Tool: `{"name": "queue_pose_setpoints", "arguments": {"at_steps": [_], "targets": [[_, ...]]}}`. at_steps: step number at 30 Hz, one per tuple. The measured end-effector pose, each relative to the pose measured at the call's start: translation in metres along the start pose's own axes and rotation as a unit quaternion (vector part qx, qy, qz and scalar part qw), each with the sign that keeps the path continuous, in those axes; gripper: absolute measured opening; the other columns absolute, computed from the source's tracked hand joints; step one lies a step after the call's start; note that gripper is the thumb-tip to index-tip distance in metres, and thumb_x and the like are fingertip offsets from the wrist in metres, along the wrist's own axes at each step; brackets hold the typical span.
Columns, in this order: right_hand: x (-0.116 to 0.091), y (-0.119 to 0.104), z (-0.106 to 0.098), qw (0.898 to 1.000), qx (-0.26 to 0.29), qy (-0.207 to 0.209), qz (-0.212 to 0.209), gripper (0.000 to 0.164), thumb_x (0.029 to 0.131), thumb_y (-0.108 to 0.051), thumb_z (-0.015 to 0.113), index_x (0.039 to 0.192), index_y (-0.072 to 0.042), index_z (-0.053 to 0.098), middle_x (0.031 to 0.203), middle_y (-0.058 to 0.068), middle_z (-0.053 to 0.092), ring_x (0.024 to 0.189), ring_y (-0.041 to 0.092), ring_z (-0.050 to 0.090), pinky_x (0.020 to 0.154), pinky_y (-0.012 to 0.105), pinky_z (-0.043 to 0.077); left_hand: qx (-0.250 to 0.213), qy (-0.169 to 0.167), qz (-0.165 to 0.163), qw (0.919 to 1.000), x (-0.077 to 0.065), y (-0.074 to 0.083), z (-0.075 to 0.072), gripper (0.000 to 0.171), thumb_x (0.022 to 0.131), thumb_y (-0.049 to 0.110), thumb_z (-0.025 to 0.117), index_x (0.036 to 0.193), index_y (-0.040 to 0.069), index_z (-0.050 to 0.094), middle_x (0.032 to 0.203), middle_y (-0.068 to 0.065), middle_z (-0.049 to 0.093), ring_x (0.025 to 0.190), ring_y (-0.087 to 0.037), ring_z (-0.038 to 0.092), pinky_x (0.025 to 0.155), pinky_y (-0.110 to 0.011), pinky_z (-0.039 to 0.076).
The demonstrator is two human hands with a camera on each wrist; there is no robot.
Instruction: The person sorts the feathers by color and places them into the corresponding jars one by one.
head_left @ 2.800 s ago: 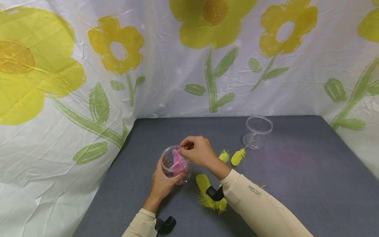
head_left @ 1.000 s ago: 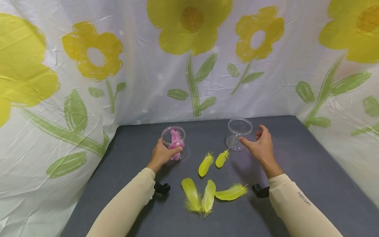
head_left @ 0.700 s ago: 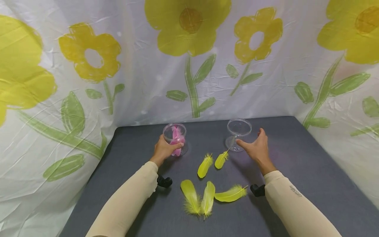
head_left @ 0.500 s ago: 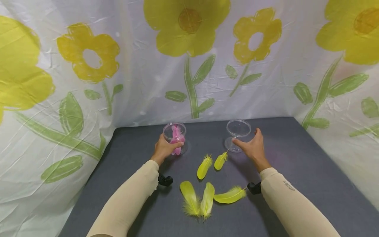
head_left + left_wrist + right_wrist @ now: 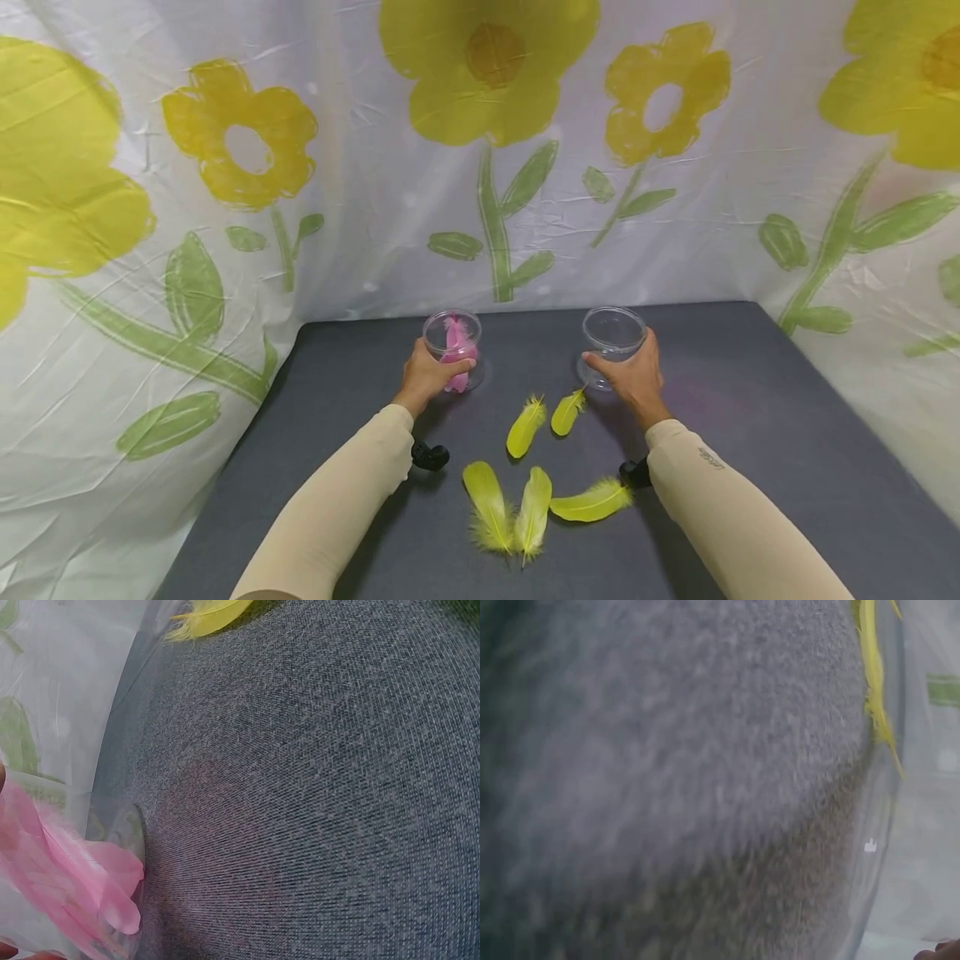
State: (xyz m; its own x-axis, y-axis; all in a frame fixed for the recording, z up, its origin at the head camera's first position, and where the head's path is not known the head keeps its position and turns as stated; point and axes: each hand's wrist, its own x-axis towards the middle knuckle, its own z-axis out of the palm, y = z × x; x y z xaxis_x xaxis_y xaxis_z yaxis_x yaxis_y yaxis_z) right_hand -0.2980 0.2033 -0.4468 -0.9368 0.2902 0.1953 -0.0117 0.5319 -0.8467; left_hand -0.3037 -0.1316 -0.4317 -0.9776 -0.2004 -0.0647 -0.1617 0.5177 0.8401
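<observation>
My left hand (image 5: 427,377) holds a clear plastic cup (image 5: 476,333) at the back left of the table, thumb across its near side. Pink feathers (image 5: 456,335) stand inside that cup; the left wrist view shows the feathers (image 5: 64,874) close up through its wall. My right hand (image 5: 636,377) grips a second clear cup (image 5: 613,332) at the back right, with the thumb at the front and the fingers wrapped behind its right side. Nothing shows inside this cup. Two small yellow feathers (image 5: 527,427) lie between the hands, the right one with its quill tip near the second cup.
Nearer on the dark grey table (image 5: 375,533) lie three larger yellow feathers, one a curved feather (image 5: 592,502) beside the right wrist's black camera mount (image 5: 634,473). A white curtain (image 5: 360,167) printed with yellow flowers hangs behind and along both sides.
Earlier my right hand pinched a pink feather at the left cup's mouth. Since then the left cup went back on the table, and my right hand moved right and took hold of the other cup.
</observation>
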Motion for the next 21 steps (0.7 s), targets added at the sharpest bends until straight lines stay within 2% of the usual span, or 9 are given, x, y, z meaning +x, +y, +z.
{"name": "queue_pose_setpoints", "arguments": {"at_steps": [6,11,21], "targets": [[0.001,0.001,0.0,1.0,0.005,0.027,0.012,0.111,0.07,-0.047,0.083,0.151,-0.009,0.017,0.142,0.017,0.037,0.129,0.037,0.036,0.102,0.063,0.016,0.0,0.0,-0.001,1.0,0.0,0.002,0.005,0.109,0.069,0.051,0.083,0.149,0.006,0.024,0.142,-0.018,0.042,0.128,-0.036,0.041,0.103,-0.054,0.035],[0.0,0.004,-0.002,0.999,-0.015,0.039,0.018,0.11,0.07,-0.051,0.081,0.15,-0.007,0.019,0.141,0.018,0.039,0.128,0.039,0.038,0.101,0.062,0.016,-0.001,-0.002,0.001,1.0,0.0,0.003,0.008,0.109,0.068,0.052,0.083,0.149,0.006,0.024,0.142,-0.018,0.042,0.128,-0.036,0.041,0.102,-0.054,0.035],[-0.017,0.006,-0.011,0.999,-0.022,0.026,0.003,0.107,0.072,-0.045,0.082,0.148,-0.002,0.021,0.14,0.02,0.04,0.126,0.04,0.04,0.1,0.063,0.017,-0.011,0.009,0.017,0.9998,0.004,-0.003,0.004,0.108,0.069,0.048,0.084,0.148,0.005,0.025,0.141,-0.019,0.043,0.128,-0.036,0.041,0.102,-0.054,0.035]]}}
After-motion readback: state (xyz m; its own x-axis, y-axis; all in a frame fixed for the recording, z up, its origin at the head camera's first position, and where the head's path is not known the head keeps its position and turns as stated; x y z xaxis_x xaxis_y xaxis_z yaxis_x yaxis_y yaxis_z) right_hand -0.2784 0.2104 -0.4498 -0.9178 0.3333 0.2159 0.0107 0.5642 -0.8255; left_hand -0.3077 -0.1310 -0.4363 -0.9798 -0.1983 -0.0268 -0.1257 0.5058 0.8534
